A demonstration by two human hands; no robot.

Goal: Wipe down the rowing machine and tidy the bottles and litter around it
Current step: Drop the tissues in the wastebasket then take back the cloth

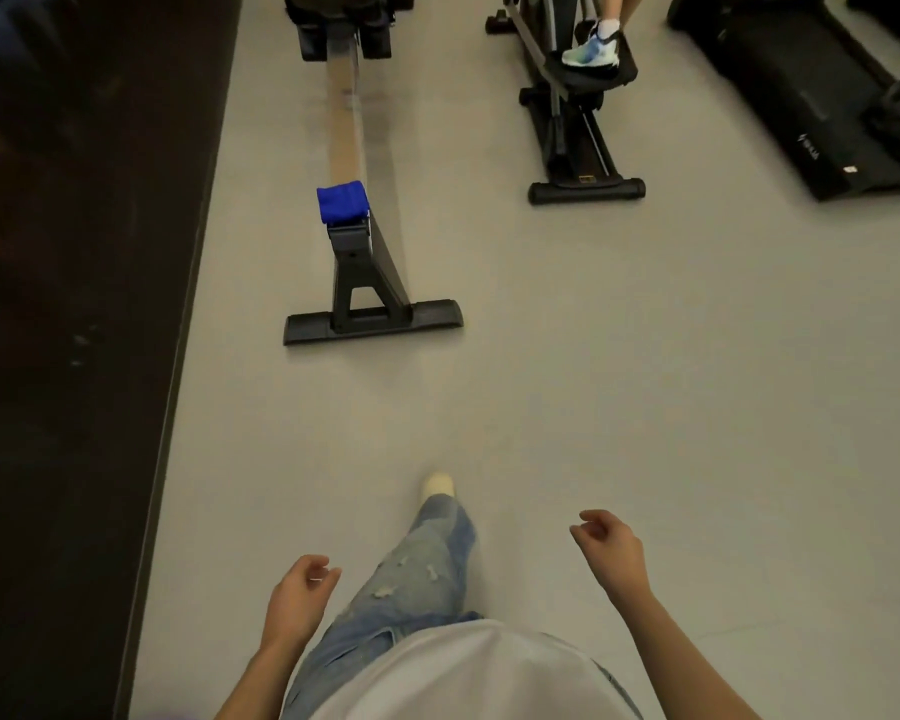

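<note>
The rowing machine (346, 142) stretches away from me on the grey floor, its black rear foot (372, 322) nearest and its dark seat end at the top edge. A folded blue cloth (342, 204) lies draped over the rail's near end. My left hand (297, 597) hangs low left of my jeans leg, fingers loosely curled and holding nothing. My right hand (611, 548) hangs to the right, also loosely curled and holding nothing. Both hands are well short of the machine. No bottles or litter show in view.
A dark wall or panel (74, 304) runs along the left. An elliptical trainer (572, 122) stands to the right, with a person's sneaker (591, 52) on its pedal. A black treadmill (801, 106) fills the top right. Open grey floor (593, 381) lies between me and the machines.
</note>
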